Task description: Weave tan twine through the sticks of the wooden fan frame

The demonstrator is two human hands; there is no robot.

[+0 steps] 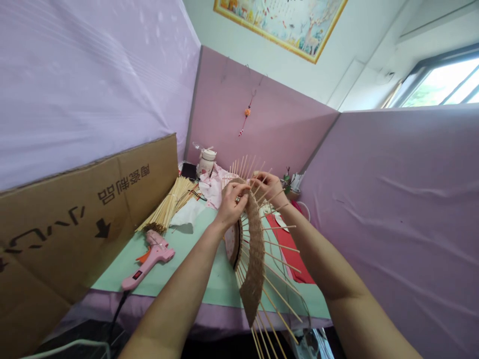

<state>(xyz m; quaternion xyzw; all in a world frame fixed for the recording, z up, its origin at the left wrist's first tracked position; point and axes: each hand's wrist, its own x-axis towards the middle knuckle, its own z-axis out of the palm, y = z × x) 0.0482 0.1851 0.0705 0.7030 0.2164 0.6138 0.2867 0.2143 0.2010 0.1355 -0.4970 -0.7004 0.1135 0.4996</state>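
Note:
A curved brown woven band (254, 254) stands on edge over the table, with thin wooden sticks (280, 247) fanning out from it to the right and down. Behind its left side shows an inner curved piece (235, 244) with a dark edge, linked to the band by sticks. My left hand (232, 200) is closed on the band's upper part, fingers at its top edge. At the far upper edge, my right hand (268, 188) pinches among the sticks beside the band; its fingertips are partly hidden, and I cannot tell exactly which stick it grips.
A pink glue gun (151, 259) lies on the green tabletop (202, 269) at left, near a bundle of sticks (170, 199). A cardboard sheet (90, 219) stands along the left. Further back are a white jar (206, 160) and pink cloth (213, 187); red material (290, 249) lies at right.

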